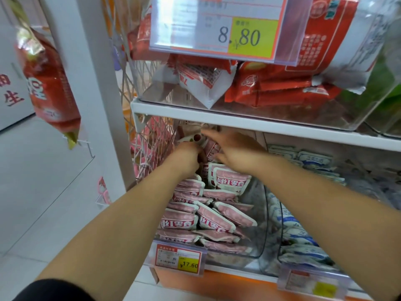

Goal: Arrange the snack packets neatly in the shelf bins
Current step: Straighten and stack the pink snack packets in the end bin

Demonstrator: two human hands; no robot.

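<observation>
Several pink snack packets [208, 216] lie piled in a clear shelf bin [258, 246] on the lower shelf. Both my hands reach deep into the back of that bin, under the white shelf board. My left hand [187, 154] has its fingers curled round a packet at the back left. A white-edged packet [192, 139] pokes up just above that hand. My right hand [234, 148] lies with its fingers stretched out towards the back, over upright pink packets [213, 148]. Motion blur hides the fingertips.
The bin to the right holds blue-and-white packets [297, 231]. Above, a clear bin holds red packets [282, 90] behind a price card [219, 27]. A white wire basket [149, 144] stands at the left, and a red bag [50, 83] hangs from a hook. Price tags [180, 258] line the lower shelf's front edge.
</observation>
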